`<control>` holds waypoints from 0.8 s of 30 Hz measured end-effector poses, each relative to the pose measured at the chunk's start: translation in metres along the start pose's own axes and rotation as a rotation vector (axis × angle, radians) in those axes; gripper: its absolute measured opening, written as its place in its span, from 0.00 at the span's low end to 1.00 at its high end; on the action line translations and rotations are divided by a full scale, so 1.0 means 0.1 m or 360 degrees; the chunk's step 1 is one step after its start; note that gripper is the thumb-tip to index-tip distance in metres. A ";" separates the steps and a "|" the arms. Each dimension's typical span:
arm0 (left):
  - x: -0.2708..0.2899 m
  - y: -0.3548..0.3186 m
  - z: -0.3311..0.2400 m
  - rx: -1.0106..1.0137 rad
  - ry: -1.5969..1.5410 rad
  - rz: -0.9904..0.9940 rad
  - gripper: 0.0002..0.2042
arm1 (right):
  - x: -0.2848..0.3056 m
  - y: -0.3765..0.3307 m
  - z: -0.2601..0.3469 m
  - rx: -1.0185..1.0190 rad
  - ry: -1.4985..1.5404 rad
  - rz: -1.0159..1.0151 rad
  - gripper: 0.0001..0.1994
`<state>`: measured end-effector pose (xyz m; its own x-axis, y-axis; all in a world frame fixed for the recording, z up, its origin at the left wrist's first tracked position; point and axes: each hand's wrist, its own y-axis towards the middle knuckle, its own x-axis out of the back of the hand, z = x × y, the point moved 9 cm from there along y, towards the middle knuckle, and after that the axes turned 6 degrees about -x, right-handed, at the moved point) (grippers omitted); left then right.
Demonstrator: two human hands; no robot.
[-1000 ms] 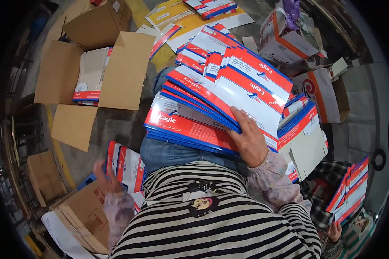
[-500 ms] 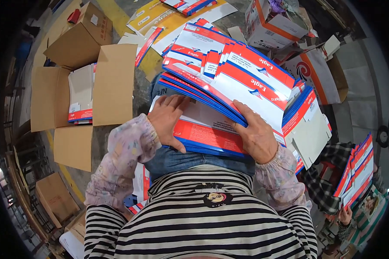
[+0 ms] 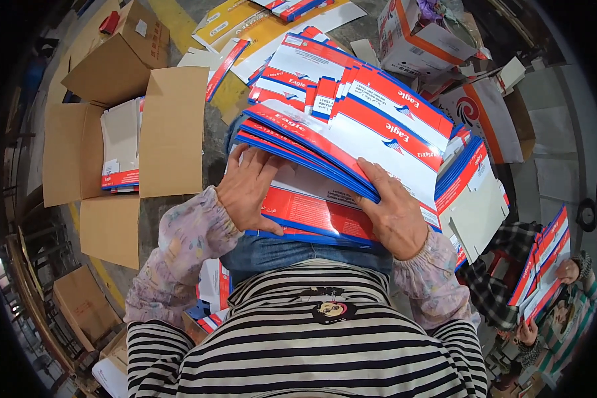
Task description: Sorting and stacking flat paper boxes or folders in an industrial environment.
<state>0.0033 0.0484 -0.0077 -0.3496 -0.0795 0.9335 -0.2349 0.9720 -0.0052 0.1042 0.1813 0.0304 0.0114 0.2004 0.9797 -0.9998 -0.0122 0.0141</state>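
A thick stack of flat printed carton sheets [image 3: 391,126], red, white and blue, lies across my lap. Its upper part is raised off a lower layer of similar carton sheets [image 3: 312,211], leaving a gap at the near left. My right hand [image 3: 397,211] grips the raised sheets at their near edge, thumb underneath and fingers on top. At the left end of the lower layer is my left hand [image 3: 249,192], thumb stretched apart from the fingers; some fingertips are hidden beneath the raised sheets. Smaller cut pieces [image 3: 324,98] lie on top of the stack.
An open brown carton [image 3: 172,132] holding flat sheets stands at left. More sheets [image 3: 467,172] and grey board lie at right. Behind are a yellow printed sheet [image 3: 235,30] and white-orange boxes [image 3: 421,40]. At lower right, another person's hands hold similar sheets [image 3: 544,265].
My left hand has shifted slightly left, and the raised sheets' left end has shifted a little. My right hand keeps its grip. The other person's second hand has come into view on their sheets.
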 end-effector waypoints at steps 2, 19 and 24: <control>-0.02 0.02 0.00 -0.0026 -0.0002 0.0007 0.56 | -0.07 -0.03 -0.02 -0.0004 0.0018 0.0069 0.11; 0.13 -0.03 0.00 -0.0236 -0.0199 -0.0176 0.48 | -0.19 -0.08 0.12 -0.0018 0.0102 0.0341 0.28; 0.41 0.20 -0.01 -0.0301 -0.0286 -0.0020 0.44 | -0.06 -0.04 0.07 0.0011 0.0210 0.0302 0.28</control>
<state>-0.0147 0.0650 0.0308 -0.5073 -0.1134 0.8543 -0.0724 0.9934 0.0888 0.1080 0.1735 0.0263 -0.1794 0.3203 0.9302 -0.9837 -0.0684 -0.1662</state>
